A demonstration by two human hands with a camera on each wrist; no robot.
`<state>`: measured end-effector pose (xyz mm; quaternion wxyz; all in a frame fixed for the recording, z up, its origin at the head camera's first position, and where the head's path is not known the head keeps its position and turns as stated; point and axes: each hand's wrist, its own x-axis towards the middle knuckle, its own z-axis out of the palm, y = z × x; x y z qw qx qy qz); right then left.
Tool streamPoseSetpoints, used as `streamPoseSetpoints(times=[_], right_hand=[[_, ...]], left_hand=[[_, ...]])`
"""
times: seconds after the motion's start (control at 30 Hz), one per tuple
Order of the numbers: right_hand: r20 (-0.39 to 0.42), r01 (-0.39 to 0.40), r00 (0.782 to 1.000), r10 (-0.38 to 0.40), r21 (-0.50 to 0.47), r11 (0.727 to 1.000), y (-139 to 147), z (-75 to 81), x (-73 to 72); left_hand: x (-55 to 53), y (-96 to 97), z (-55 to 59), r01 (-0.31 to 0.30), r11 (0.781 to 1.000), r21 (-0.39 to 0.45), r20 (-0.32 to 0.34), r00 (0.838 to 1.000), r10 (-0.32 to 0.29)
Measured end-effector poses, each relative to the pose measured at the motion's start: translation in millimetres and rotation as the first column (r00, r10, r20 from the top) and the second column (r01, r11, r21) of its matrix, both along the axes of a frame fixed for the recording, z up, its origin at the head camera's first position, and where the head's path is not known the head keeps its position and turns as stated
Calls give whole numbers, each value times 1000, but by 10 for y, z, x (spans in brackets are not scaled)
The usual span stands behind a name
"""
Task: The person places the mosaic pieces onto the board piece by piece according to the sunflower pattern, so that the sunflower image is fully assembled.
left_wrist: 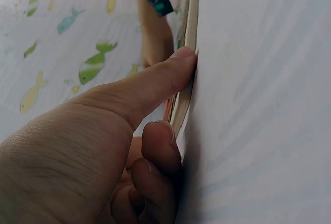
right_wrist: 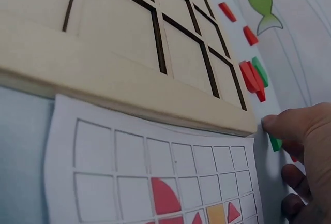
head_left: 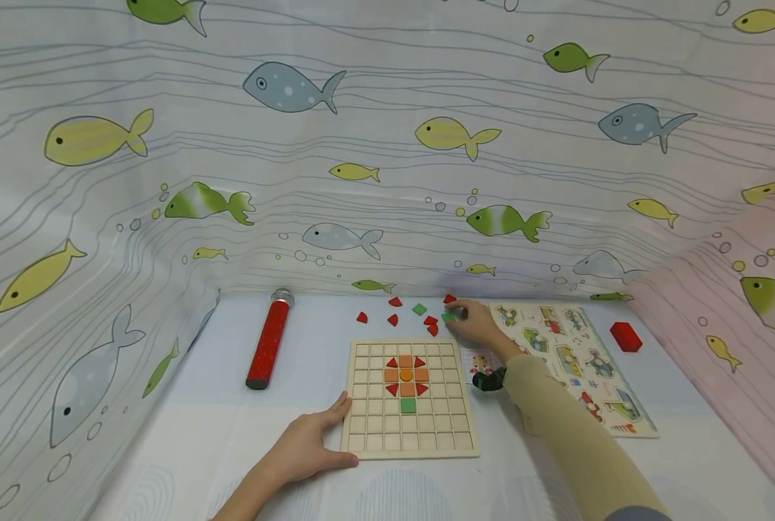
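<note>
A wooden grid board (head_left: 374,422) lies flat, with a cross of orange squares (head_left: 391,375), small red triangles (head_left: 420,389) and a green square (head_left: 408,406) in its cells. At the board's left edge rests my left hand (head_left: 301,445); its thumb (left_wrist: 173,71) touches the near corner and a finger lies farther up that side. Beyond the board's far right corner, my right hand (head_left: 477,323) pinches a green piece (head_left: 449,317) between thumb and forefinger, close over the table. The piece is partly covered by the fingers in the right wrist view.
Several red pieces (head_left: 393,320) and a green diamond (head_left: 420,309) lie behind the board. A printed pattern card (right_wrist: 129,154) sits along its right side, partly under my right wrist. Farther right are a picture puzzle board (head_left: 582,347) and a red block (head_left: 626,337); a red microphone-shaped tube (head_left: 269,344) lies left.
</note>
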<state>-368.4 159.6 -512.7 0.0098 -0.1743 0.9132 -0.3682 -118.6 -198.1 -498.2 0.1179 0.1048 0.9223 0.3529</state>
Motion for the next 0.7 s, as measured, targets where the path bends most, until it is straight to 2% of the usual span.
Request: streamPoseSetpoints(times=[0.17,0.7], right_hand=[[6,18,1000,-18,9,1000,7,-43,-48],[-26,15,1000,-15,9,1000,53,-62,-33]], left_hand=[[13,3,4,0,1000,-1,-8,1000,0],[16,-7,24,6,1000,21,0,1000,-6]])
